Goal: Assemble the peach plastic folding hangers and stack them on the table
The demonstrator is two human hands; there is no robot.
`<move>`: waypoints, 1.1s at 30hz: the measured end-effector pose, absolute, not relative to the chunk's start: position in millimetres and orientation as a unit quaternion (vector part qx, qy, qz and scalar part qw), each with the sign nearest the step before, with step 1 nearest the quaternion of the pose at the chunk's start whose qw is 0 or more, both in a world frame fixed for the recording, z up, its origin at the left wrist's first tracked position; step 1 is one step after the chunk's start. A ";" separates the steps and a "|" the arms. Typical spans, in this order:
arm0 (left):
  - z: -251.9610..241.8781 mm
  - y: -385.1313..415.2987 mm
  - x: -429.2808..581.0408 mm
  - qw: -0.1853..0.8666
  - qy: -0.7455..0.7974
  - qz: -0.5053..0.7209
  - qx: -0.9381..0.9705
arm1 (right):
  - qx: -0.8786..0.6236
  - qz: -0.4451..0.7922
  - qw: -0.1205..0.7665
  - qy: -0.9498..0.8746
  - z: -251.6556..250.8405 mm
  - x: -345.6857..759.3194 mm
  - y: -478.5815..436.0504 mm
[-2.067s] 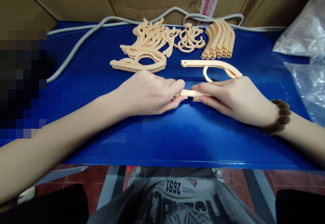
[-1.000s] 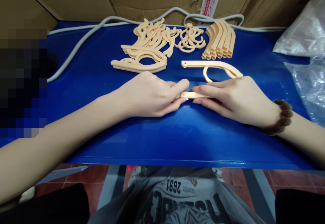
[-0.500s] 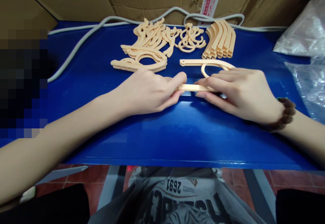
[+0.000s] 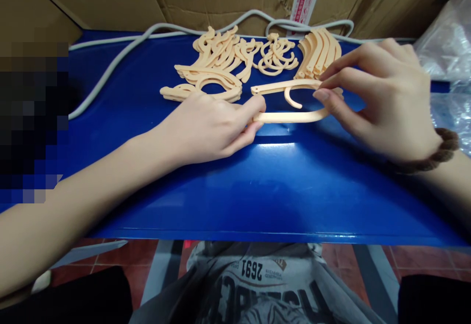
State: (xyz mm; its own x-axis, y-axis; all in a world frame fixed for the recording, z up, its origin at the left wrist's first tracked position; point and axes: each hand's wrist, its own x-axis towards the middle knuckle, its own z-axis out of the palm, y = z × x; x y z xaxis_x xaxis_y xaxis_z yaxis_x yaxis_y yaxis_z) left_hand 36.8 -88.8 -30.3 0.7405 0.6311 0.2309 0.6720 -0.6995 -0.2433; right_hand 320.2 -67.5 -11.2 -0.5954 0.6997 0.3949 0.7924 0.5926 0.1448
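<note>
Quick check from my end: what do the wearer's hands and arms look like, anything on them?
Both the left hand and right hand are ungloved. The right wrist wears a brown, bumpy band; the left wrist has nothing visible on it. No sleeves show on either forearm, and I see no cables or markings on them.

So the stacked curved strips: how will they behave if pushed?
The curved strips look stiff, each keeping a similar bend. They'd probably shift together, being packed side by side, and likely slide easily on the glossy blue tabletop.
</note>
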 end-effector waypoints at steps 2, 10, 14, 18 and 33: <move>-32.8 -87.7 35.1 0.173 -0.335 -0.094 -0.922 | -0.423 -0.142 0.139 -0.884 -11.8 322.0 -64.0; -37.9 -86.4 31.9 0.172 -0.258 -0.152 -0.939 | -0.326 -0.052 0.121 -0.936 -16.5 330.0 -52.7; -38.5 -88.3 33.5 0.161 -0.234 -0.172 -0.943 | -0.319 -0.042 0.116 -0.940 -18.5 329.8 -52.6; -35.1 -91.0 34.3 0.143 -0.222 -0.159 -0.951 | -0.313 -0.066 0.112 -0.941 -20.6 330.2 -51.4; -32.7 -82.5 34.2 0.172 -0.200 -0.125 -0.956 | -0.341 -0.093 0.046 -0.934 -20.2 328.9 -49.1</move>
